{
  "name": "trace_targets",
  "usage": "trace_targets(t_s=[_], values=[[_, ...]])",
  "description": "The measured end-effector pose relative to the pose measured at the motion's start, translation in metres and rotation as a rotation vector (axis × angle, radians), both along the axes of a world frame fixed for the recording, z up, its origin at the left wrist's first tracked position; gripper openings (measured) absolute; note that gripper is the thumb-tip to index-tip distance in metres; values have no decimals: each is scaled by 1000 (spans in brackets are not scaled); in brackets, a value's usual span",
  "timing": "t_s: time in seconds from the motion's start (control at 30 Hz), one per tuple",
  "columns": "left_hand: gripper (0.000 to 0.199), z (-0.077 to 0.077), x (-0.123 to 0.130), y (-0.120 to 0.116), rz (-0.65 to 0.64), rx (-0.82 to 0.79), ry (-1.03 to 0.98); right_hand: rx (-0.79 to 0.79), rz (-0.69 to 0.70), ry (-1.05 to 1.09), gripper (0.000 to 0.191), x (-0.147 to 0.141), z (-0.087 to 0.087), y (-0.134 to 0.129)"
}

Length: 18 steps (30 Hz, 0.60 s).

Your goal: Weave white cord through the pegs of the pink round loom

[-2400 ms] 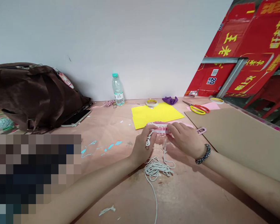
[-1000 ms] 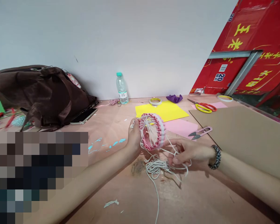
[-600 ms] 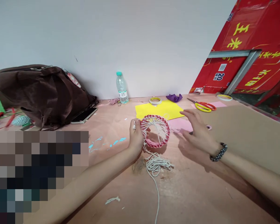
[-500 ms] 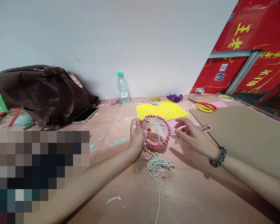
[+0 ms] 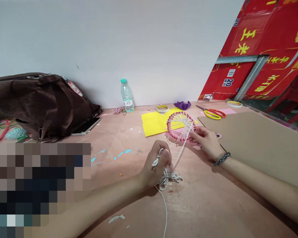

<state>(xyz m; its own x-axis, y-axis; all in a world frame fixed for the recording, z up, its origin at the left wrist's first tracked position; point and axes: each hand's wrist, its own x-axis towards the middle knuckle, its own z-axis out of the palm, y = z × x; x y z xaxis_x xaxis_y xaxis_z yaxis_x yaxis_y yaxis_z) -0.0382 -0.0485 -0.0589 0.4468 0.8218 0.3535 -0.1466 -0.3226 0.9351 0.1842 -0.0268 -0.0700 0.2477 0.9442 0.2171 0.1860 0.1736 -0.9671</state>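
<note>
A round ring wrapped in pink and red, with white cord strung across it (image 5: 169, 127), is held up by its right edge in my right hand (image 5: 208, 140). My left hand (image 5: 159, 163) is closed round white cord, and a small looped bit of it pokes out above the fingers. From the ring a taut strand (image 5: 180, 152) slants down to my left hand. Just under that hand a loose heap of white cord (image 5: 172, 178) lies on the table, and one strand trails toward the near edge.
Behind the ring lie yellow paper (image 5: 151, 125), a tape roll (image 5: 162, 108) and purple cloth (image 5: 182, 105). Scissors (image 5: 213, 114) and brown board (image 5: 253, 142) are at the right. A bottle (image 5: 127, 96), phone (image 5: 86, 126) and dark bag (image 5: 37, 102) stand or lie at the left.
The ring has passed from my left hand to my right and moved up and right. My left hand has dropped lower and now grips cord. The view has shifted slightly.
</note>
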Motion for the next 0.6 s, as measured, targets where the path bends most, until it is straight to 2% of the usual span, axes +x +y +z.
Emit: trace_targets(t_s=[0.07,0.13,0.2,0.27,0.33,0.4,0.43,0.5,0.6], values=[[24,2,1,3,60,-155,124,35,-70,48,36,9,-1,6],[28,5,-1,14,107,-130,305,77,-123,69,37,16,-1,11],[18,7,-4,28,75,95,502,119,-147,76,37,19,0,13],[15,8,-9,37,68,334,585,140,-150,77,37,19,1,14],[18,10,-13,39,89,512,530,132,-142,74,38,18,2,14],[23,12,-15,34,45,594,405,106,-122,66,40,16,2,13],[28,12,-14,30,-13,584,334,97,-111,62,40,16,2,13],[36,9,-11,22,-100,403,192,93,-105,54,39,16,2,13],[31,2,-4,19,26,-49,-30,100,-143,67,37,19,1,15]])
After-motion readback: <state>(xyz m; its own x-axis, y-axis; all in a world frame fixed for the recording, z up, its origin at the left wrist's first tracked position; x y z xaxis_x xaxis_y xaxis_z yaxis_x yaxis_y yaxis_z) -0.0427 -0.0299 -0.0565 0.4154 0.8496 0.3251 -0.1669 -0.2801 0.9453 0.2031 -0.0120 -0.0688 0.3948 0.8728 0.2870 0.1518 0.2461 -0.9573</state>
